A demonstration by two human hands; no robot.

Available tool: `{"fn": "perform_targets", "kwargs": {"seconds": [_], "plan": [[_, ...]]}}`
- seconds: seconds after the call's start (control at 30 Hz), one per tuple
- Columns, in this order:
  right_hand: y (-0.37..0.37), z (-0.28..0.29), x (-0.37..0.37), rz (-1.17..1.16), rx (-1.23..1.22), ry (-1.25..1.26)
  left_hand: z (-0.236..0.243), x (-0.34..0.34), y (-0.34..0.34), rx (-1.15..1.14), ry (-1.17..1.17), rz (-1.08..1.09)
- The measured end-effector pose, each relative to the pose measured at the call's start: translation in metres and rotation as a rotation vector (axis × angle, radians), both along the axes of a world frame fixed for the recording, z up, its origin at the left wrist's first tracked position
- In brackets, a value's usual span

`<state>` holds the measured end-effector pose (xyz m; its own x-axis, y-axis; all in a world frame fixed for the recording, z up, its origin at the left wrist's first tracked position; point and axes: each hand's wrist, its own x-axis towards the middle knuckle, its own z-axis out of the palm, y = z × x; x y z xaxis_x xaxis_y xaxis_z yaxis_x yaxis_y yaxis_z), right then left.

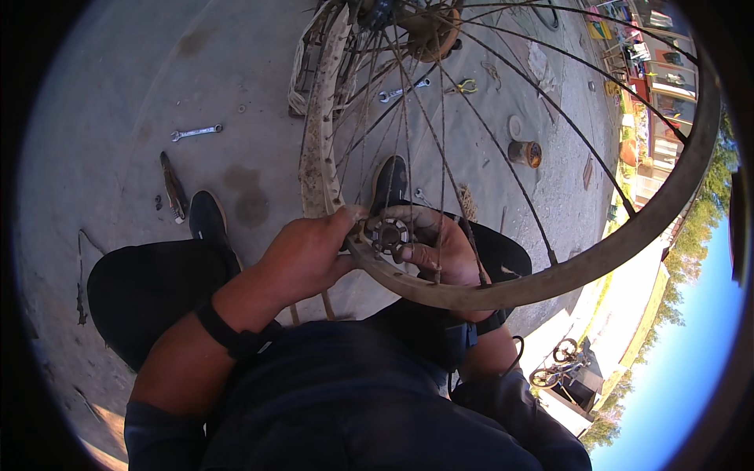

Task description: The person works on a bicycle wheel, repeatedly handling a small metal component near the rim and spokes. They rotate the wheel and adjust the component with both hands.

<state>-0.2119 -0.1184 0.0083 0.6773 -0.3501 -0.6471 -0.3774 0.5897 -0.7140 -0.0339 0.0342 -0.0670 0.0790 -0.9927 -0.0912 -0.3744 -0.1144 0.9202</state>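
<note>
A spoked wheel with a dull, worn rim [518, 294] stands tilted across my lap, its rusty spokes running up to the hub [377, 12]. My left hand [310, 247] is closed round the near left part of the rim, thumb and fingertips partly hidden. Just inside the rim, my right hand [444, 243] pinches a round, notched spoke wrench [390, 235] between thumb and fingers, among the spokes. The wrench sits close to the rim beside my left hand's fingertips; whether it is seated on a spoke nipple, I cannot tell.
On the concrete floor lie a combination wrench [196, 133], a second wrench [404, 91] behind the spokes, yellow-handled pliers [465, 85] and a dark, long-shaped object [173, 188]. A rusty can [525, 154] is to the right. Far right stands a motorcycle [561, 365].
</note>
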Motion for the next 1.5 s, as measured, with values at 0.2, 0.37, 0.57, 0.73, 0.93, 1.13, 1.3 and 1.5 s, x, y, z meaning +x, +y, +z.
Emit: {"fn": "perform_targets", "kwargs": {"seconds": [0.2,0.37,0.57,0.73,0.93,1.13,1.3,1.5], "plan": [[0.000,0.000,0.002,0.033,-0.088,0.035,-0.003,-0.001,0.001,-0.003,0.000,0.007],[0.003,0.003,0.005,0.051,-0.102,0.045,-0.004,-0.002,0.001,-0.005,-0.004,0.016],[0.004,0.003,0.009,0.062,-0.149,0.062,-0.003,-0.003,0.000,0.006,-0.013,0.014],[0.005,0.003,0.010,0.068,-0.200,0.082,-0.002,-0.002,0.000,0.012,-0.009,0.010],[0.008,0.006,0.014,0.087,-0.271,0.068,-0.002,-0.001,-0.001,0.024,-0.017,0.009],[0.011,0.012,0.023,0.147,-0.382,0.127,-0.006,-0.003,0.000,0.018,-0.053,-0.010],[0.011,0.017,0.025,0.199,-0.460,0.176,-0.007,-0.004,0.000,-0.008,-0.067,-0.007],[0.006,0.021,0.026,0.162,-0.287,0.173,-0.006,-0.004,0.000,-0.027,-0.074,-0.021]]}}
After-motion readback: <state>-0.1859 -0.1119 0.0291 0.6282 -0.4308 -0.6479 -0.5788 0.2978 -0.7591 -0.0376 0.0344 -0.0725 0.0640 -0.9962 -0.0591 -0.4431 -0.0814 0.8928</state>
